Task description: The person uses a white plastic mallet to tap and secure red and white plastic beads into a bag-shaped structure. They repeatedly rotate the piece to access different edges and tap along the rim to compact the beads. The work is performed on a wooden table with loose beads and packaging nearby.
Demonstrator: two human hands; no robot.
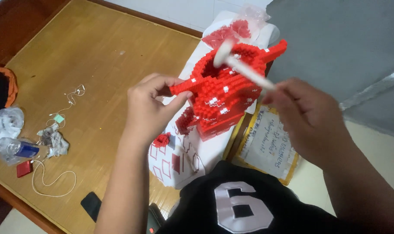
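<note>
A red model point(225, 93) built of tiny bricks, with scattered white bricks in it, is held up over a white sheet. My left hand point(151, 108) grips its left projecting part between thumb and fingers. My right hand point(307, 115) holds the handle of a small white hammer-like tool point(240, 65), whose head rests at the model's open top. A small red brick cluster point(162, 139) lies on the sheet under my left hand.
A white instruction sheet point(179, 164) with red diagrams lies on the wooden table point(97, 52). A clear bag of red bricks point(236, 28) sits at the back. White cables point(54, 177), crumpled wrappers point(54, 143), a small red case point(24, 168), a black phone point(92, 204) and a yellow-edged paper point(268, 145) lie around.
</note>
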